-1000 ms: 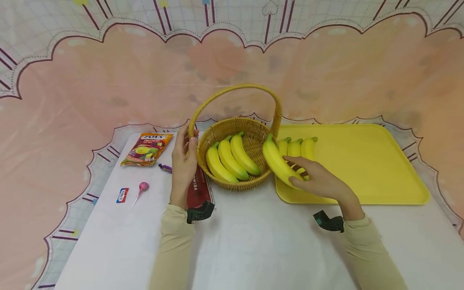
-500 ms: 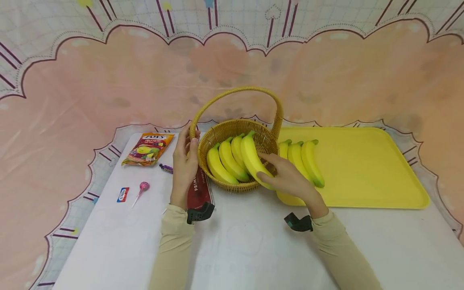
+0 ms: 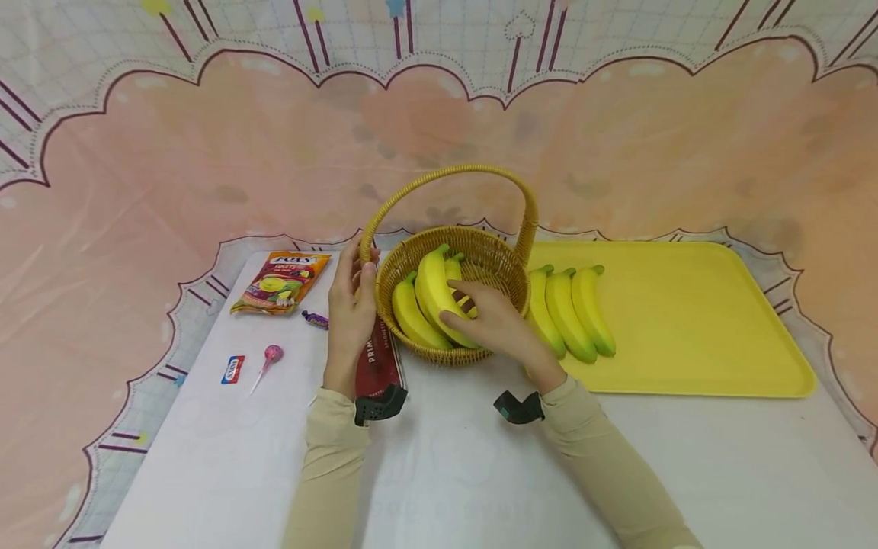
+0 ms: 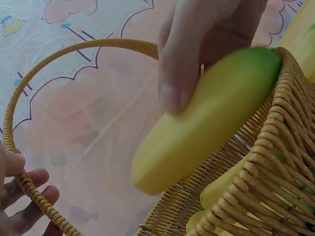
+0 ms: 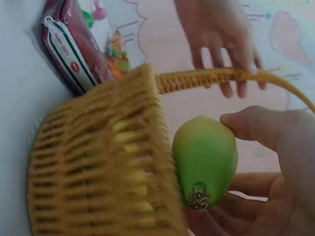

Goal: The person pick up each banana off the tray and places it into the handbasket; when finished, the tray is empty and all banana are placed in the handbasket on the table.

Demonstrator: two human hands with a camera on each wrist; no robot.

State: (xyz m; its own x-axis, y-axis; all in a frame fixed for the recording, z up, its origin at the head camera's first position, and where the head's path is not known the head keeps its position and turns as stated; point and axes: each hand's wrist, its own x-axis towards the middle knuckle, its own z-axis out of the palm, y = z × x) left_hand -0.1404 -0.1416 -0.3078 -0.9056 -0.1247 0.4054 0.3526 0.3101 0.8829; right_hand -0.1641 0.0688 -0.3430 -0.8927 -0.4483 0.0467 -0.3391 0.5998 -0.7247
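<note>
A wicker basket (image 3: 511, 278) with a tall arched handle (image 3: 473, 168) stands mid-table. My left hand (image 3: 351, 316) grips the handle's left side; its curled fingers also show around the handle in the left wrist view. In my right hand (image 3: 499, 324) is a yellow banana (image 3: 432, 286) with green ends, held over the bananas inside the basket. The left wrist view has this held banana (image 4: 197, 128) slanting above the rim, pinched by the fingers. Of the bananas lying in the basket, one (image 3: 411, 316) shows on the left, while others are partly covered.
Right of the basket lies a yellow tray (image 3: 706, 320) with three bananas (image 3: 569, 316) at its left end. To the left are a candy bag (image 3: 283, 284), a purple-wrapped candy (image 3: 315, 319), a lollipop (image 3: 273, 354) and a small packet (image 3: 233, 369). A dark red pack (image 3: 377, 366) lies beside the basket.
My right hand has carried the banana leftward, from the tray's left edge across the basket's right rim to above the bananas inside. My left hand has stayed on the handle.
</note>
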